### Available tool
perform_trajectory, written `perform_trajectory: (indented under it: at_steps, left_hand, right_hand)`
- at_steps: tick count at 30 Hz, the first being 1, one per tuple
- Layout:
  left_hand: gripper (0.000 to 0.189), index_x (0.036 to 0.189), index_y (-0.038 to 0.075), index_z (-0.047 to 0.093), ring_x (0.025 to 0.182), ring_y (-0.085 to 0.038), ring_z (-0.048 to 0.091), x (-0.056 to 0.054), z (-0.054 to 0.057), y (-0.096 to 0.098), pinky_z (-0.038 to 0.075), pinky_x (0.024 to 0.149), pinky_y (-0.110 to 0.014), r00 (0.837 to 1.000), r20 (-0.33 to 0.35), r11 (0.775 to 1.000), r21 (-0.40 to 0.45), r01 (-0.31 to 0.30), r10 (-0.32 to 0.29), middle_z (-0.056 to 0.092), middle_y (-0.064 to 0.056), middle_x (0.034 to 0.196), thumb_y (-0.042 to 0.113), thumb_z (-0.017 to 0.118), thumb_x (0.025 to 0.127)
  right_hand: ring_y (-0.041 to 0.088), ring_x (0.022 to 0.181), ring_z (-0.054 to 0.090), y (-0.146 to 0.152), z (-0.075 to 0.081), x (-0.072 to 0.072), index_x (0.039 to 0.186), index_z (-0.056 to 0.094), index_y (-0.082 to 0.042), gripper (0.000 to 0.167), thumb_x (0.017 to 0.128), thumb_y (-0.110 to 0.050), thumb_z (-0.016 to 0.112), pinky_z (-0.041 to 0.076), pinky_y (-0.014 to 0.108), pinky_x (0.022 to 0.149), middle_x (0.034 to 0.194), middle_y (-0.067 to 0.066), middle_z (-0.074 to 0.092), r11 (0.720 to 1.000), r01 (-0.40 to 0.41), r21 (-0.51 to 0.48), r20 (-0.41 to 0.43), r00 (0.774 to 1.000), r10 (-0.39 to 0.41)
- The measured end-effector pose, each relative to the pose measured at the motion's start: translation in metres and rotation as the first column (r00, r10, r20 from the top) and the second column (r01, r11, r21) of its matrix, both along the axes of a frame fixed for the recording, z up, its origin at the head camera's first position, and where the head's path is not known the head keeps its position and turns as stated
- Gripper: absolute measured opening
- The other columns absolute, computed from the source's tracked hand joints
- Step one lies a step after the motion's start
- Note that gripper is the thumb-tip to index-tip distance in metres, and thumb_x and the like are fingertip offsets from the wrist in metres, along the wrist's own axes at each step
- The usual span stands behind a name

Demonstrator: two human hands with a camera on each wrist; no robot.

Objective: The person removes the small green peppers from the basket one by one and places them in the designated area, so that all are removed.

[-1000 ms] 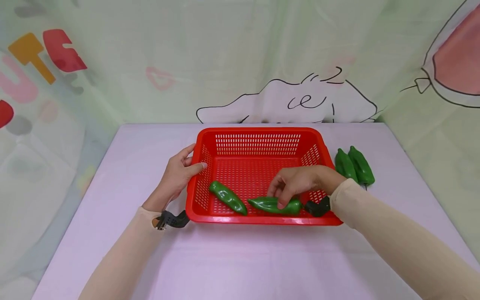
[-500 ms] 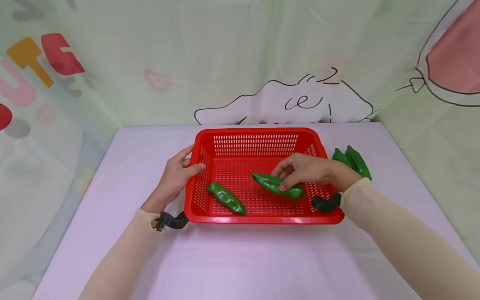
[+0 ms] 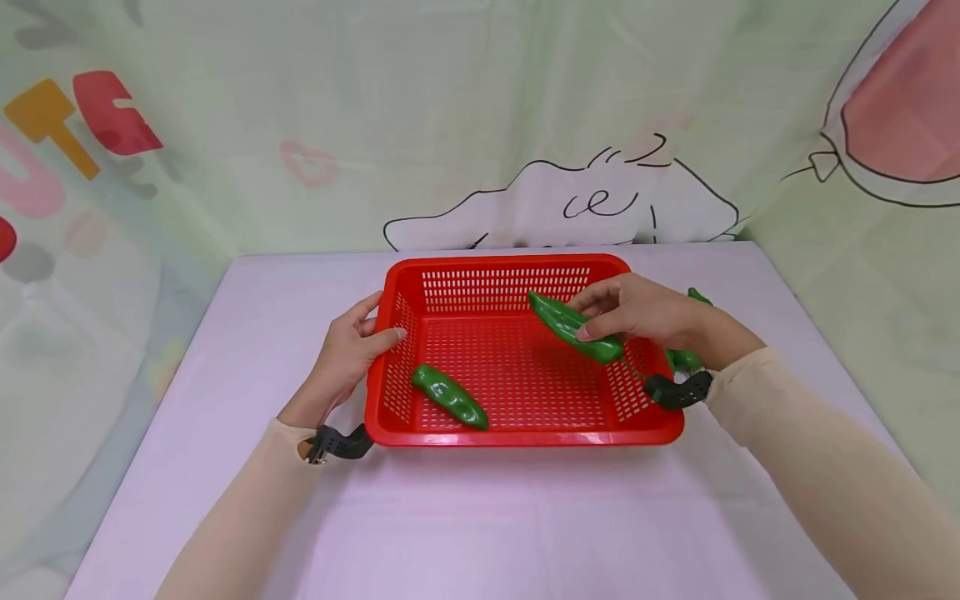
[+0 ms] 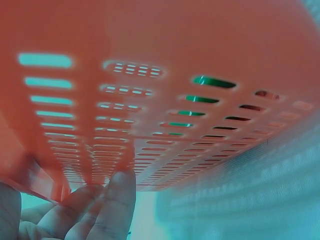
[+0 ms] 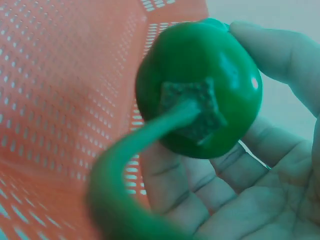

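Note:
My left hand (image 3: 347, 354) grips the left rim of a red plastic basket (image 3: 525, 438), thumb over the edge and fingers against the outside wall. In the left wrist view, fingertips (image 4: 117, 200) touch the slotted wall. Over the basket's right part, my right hand (image 3: 648, 312) pinches a long green pepper (image 3: 573, 327) between thumb and fingers, its tip pointing up and left. The right wrist view shows that pepper's stem end (image 5: 200, 90) close up, with its curved stem. Another green pepper (image 3: 450, 397) lies in the basket's front left corner.
More green peppers (image 3: 684, 360) lie on the table right of the basket, mostly hidden behind my right hand and wrist. The pale lilac table (image 3: 465, 525) reaches back to a curtain (image 3: 450, 108) with printed drawings.
My right hand has lifted the pepper from the basket's front floor, moving it up, back and to the right. The left hand keeps its grip on the rim.

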State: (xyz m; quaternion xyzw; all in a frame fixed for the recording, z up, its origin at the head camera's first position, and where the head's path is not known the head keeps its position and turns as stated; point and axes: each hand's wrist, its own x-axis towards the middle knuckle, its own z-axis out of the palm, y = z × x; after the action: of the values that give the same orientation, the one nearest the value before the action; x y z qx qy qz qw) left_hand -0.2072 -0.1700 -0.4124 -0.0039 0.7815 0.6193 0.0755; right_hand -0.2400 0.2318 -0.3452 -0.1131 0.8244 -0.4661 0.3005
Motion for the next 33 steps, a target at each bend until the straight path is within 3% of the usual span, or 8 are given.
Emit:
perform_trajectory:
  at_steps: [18, 28, 33]
  left_hand:
    - [0.074, 0.165, 0.016, 0.03, 0.111, -0.038, 0.073, 0.002, 0.003, 0.0, 0.064, 0.081, -0.04, 1.0, 0.009, 1.0, -0.017, 0.005, -0.005, 0.064, -0.022, 0.138, 0.015, 0.068, 0.101]
    - [0.076, 0.166, 0.018, 0.029, 0.112, -0.038, 0.072, 0.002, 0.001, 0.0, 0.064, 0.082, -0.042, 1.0, 0.013, 1.0, -0.025, 0.012, -0.011, 0.064, -0.022, 0.138, 0.016, 0.068, 0.101]
    - [0.075, 0.165, 0.018, 0.03, 0.11, -0.036, 0.073, 0.004, 0.002, 0.0, 0.064, 0.081, -0.042, 1.0, 0.015, 1.0, -0.027, 0.007, -0.007, 0.064, -0.022, 0.138, 0.015, 0.069, 0.101]
  right_hand:
    - [0.022, 0.097, 0.068, 0.043, 0.017, 0.002, 0.143, 0.055, 0.004, 0.052, 0.098, -0.016, 0.073, 0.064, 0.035, 0.08, 0.116, 0.012, 0.065, 0.985, 0.171, -0.014, -0.129, 0.977, -0.172]
    - [0.016, 0.091, 0.066, 0.075, 0.024, 0.004, 0.144, 0.055, 0.0, 0.055, 0.099, -0.026, 0.073, 0.058, 0.032, 0.075, 0.106, -0.002, 0.069, 0.965, 0.259, 0.048, -0.209, 0.947, -0.244]
    - [0.012, 0.091, 0.069, 0.093, 0.023, 0.003, 0.147, 0.049, 0.001, 0.056, 0.101, -0.024, 0.07, 0.061, 0.029, 0.078, 0.103, -0.007, 0.068, 0.955, 0.296, 0.02, -0.207, 0.936, -0.286]
